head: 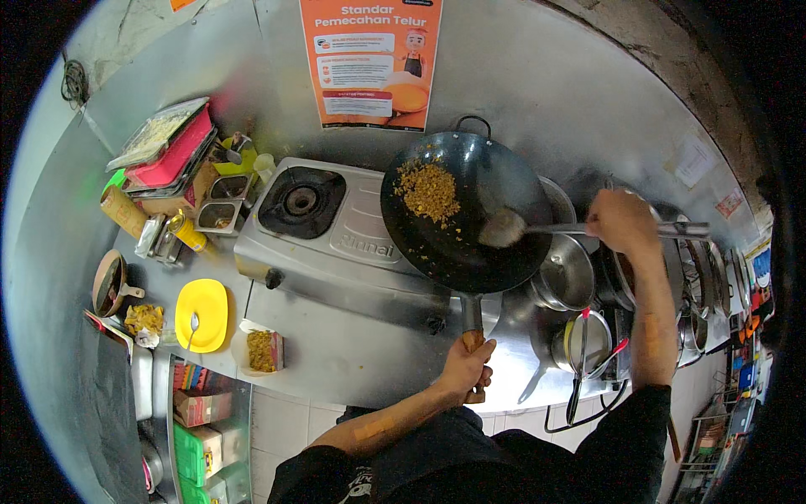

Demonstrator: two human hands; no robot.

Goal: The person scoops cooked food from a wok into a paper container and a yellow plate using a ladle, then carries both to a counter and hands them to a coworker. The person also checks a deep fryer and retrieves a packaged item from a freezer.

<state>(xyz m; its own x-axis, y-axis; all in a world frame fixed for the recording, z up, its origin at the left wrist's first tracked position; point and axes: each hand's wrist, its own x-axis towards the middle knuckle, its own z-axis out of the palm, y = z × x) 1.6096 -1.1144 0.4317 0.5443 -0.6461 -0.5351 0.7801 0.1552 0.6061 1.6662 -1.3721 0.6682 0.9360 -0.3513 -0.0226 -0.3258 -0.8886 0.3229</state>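
Observation:
My left hand [465, 372] grips the wooden handle [473, 340] of a dark wok [434, 252], which sits over the right side of a two-burner gas stove [365, 242]. Fried rice [429, 191] is heaped on the left part of the wok's inside, with loose grains scattered below it. In my right hand [623, 220] is the long metal handle of a wok spatula [504, 228]. Its blade rests over the wok's right half, apart from the heap. A paper food box [259, 349] filled with fried rice stands on the steel counter left of the wok handle.
Left of the box lies a yellow plate [201, 315] with a spoon [194, 322]. Metal condiment containers [218, 215] and a yellow bottle [187, 232] stand beside the bare left burner [302, 198]. Steel pots [563, 271] and a strainer [587, 343] crowd the right side.

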